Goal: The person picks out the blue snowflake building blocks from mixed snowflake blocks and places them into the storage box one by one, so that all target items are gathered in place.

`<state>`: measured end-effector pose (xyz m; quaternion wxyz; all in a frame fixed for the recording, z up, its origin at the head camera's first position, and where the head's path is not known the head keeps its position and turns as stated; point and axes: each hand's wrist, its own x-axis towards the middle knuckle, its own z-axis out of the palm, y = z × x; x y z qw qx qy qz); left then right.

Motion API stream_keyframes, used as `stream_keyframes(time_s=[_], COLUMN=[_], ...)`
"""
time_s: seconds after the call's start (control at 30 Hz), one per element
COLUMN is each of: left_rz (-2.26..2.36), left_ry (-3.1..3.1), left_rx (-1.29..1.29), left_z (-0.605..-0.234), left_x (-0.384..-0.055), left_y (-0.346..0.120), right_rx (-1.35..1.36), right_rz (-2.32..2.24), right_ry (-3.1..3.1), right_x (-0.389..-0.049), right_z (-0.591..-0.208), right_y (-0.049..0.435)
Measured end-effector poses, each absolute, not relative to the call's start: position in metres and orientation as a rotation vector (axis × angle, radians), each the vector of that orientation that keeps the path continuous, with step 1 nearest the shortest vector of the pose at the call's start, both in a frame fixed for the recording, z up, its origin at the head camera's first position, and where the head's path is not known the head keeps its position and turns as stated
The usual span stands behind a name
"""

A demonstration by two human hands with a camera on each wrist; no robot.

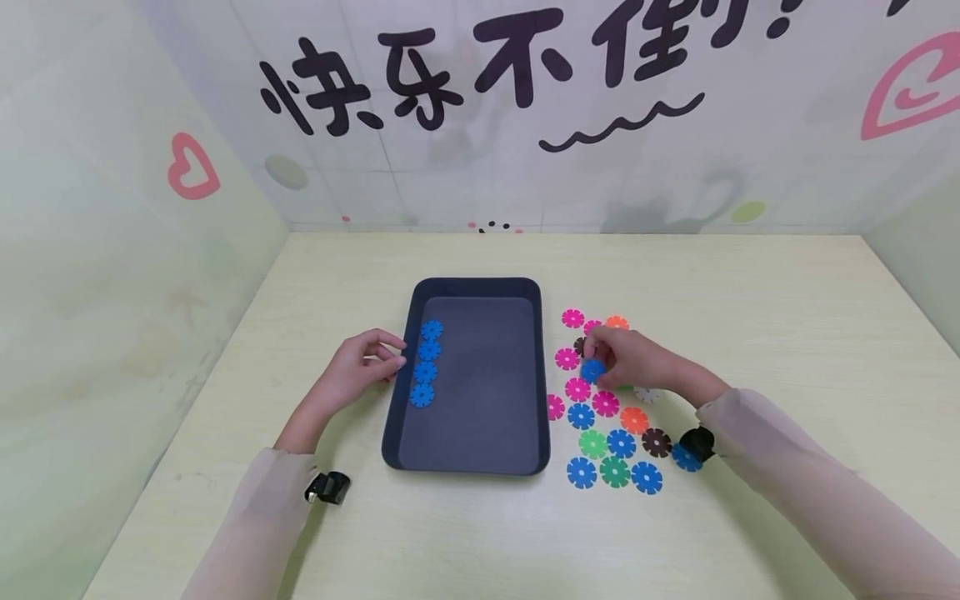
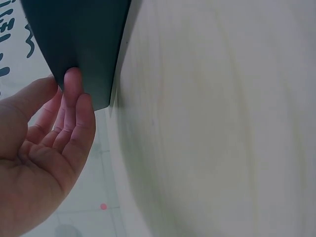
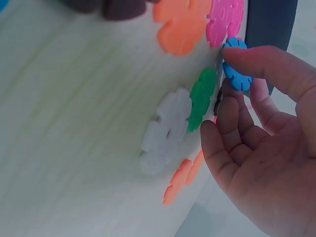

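My right hand pinches a blue snowflake disc between thumb and fingers, above the loose discs to the right of the tray. In the right wrist view that blue disc is tilted nearly on edge, partly covered by the thumb. The dark tray bears a column of several blue discs along its left inner side. At the tray's left outer wall, my left hand has loosely bent fingers. The left wrist view shows its fingertips touching that wall.
Pink discs, orange discs, green discs, brown discs and further blue discs lie flat on the table. A white disc lies beneath the right hand. Patterned walls border the table.
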<state>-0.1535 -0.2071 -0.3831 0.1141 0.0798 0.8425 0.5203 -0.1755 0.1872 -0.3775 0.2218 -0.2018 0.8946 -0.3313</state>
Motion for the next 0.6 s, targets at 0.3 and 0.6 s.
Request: stream_keyframes(time_s=[0.3,0.6], left_rz=[1.522,1.518], left_ry=[2.466,2.469], left_rx=[0.224,0.22], left_z=[-0.3811,-0.3807], left_x=[-0.1525,-0.1521], left_y=[-0.2059,-0.2055], right_rx=[-0.6,-0.665], right_rz=[-0.92,-0.952], right_ry=[2.467,2.442], right_x=[-0.1748,-0.1745], right_z=[-0.3761,-0.3722], right_y=[0.1871,0.1876])
